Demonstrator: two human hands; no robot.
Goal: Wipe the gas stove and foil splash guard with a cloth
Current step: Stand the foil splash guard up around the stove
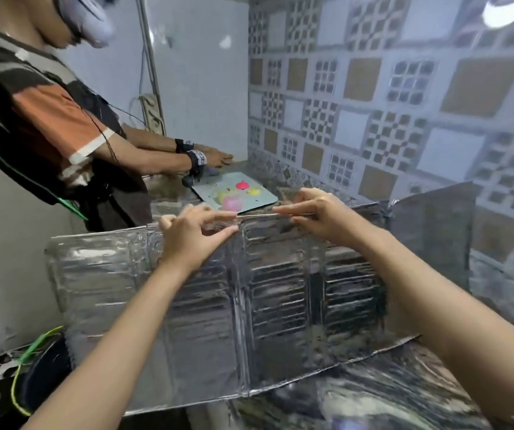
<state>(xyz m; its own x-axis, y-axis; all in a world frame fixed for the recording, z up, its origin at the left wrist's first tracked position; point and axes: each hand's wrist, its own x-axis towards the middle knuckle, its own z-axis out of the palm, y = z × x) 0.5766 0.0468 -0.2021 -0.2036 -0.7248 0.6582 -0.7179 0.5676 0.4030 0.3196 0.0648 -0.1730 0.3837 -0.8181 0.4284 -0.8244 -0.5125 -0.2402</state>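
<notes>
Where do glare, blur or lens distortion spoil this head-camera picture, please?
Head view: lamp glare burns out the tiled wall top right; the foil splash guard shows streaky reflections; the countertop lower right smears; left hand and right hand look sharp.

A: Where's the left hand [193, 235]?
B: At the top edge of the foil splash guard [283, 308], near its middle fold, thumb and fingers pinching the rim. The left forearm [131, 321] is bare and stretched forward.
A: And the right hand [320, 217]?
B: Just beside it on the same edge, pinching too, fingertips pointing toward the left one. The right forearm [435, 290] is stretched forward likewise.
</notes>
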